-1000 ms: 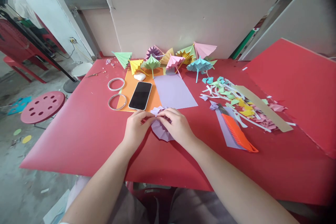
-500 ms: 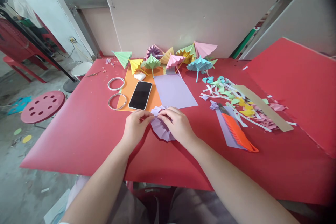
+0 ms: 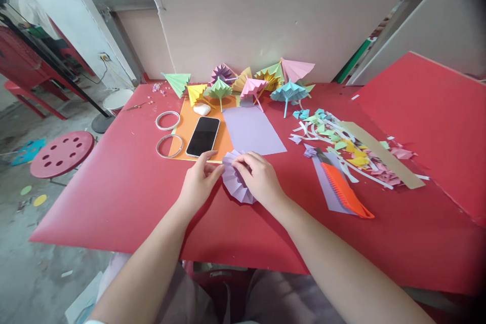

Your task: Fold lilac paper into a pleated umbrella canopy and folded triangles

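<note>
A pleated lilac paper fan, spread almost into a round, is above the red table in front of me. My right hand pinches its upper right part between thumb and fingers and hides some of the pleats. At its left edge, my left hand has thumb and forefinger apart, with the fingertips beside the paper. Just beyond my left hand lies a black-screened phone on an orange sheet. A flat lilac sheet lies behind the fan.
Small paper umbrellas in several colours stand along the back wall. To the right are an orange-handled cutter, paper scraps and a cardboard strip. Two tape rolls lie at left on the red table.
My left hand has let go of the fan's left edge and its fingers have spread. The right hand still pinches the fan, which has shifted slightly right.
</note>
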`<state>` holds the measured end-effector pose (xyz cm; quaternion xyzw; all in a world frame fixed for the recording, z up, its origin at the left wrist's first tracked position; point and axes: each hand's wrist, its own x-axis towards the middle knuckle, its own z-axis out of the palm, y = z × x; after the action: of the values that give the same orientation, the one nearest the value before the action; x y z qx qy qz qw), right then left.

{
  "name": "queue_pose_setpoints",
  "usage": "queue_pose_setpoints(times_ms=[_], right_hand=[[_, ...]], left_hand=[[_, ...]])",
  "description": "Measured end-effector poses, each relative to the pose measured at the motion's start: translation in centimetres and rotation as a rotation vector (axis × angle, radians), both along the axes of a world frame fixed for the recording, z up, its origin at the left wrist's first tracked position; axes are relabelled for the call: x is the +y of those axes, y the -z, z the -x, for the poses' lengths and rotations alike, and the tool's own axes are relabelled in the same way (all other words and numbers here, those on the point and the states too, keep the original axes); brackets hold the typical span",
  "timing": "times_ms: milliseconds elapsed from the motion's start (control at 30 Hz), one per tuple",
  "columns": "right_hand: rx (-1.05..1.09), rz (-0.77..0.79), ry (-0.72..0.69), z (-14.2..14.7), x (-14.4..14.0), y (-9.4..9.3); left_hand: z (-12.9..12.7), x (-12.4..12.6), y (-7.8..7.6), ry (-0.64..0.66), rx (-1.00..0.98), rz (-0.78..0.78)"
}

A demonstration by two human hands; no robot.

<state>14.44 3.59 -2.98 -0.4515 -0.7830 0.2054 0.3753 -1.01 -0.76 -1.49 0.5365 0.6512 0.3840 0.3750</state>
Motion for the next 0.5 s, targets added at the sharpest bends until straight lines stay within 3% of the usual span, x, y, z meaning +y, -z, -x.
queue_pose_setpoints(times_ms=[200,500], right_hand=[[-0.076,-0.07,-0.022,-0.04,-0.04,0.29],[-0.077,-0.083,-0.058,0.04,-0.22,0.3]], left_hand=[[-0.14,-0.13,0.02,0.07,-0.037,-0.011],[-0.25,0.01,-0.27,0.0,0.051,-0.042]])
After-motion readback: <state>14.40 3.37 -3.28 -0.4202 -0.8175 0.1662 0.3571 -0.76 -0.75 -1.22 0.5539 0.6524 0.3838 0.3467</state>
